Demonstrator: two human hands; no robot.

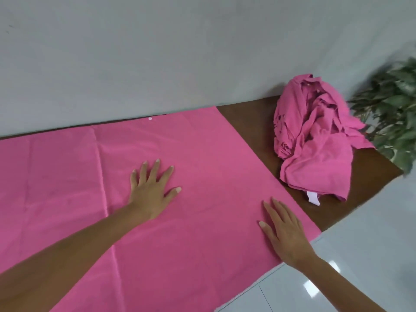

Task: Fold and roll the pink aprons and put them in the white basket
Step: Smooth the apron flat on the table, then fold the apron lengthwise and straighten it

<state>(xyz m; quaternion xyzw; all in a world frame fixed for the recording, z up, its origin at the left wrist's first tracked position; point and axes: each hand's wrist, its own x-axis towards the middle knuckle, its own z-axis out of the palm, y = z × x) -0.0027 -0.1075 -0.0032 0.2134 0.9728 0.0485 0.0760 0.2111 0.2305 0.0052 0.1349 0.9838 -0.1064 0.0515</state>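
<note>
Your left hand (151, 192) and right hand (286, 234) both lie flat, fingers straight, pressing the spread pink apron (202, 158) and gripping nothing. Beyond your right hand a crumpled apron pile (315, 140) sits on the brown table (249, 122), with a leafy plant (391, 109) just past it.

Left hand (153, 190) at frame centre, palm down, fingers straight and spread, thumb out to the right; bare forearm in from lower left. Right hand (286, 233) right of centre, lower, flat, fingers together pointing up-left; forearm in from the bottom right.

The left hand (153, 190) and right hand (286, 235) are bare, with long, slim fingers (155, 172) and longish, rounded fingernails (178, 189). Behind each hand, the forearm (74, 251) is bare and slender.
</note>
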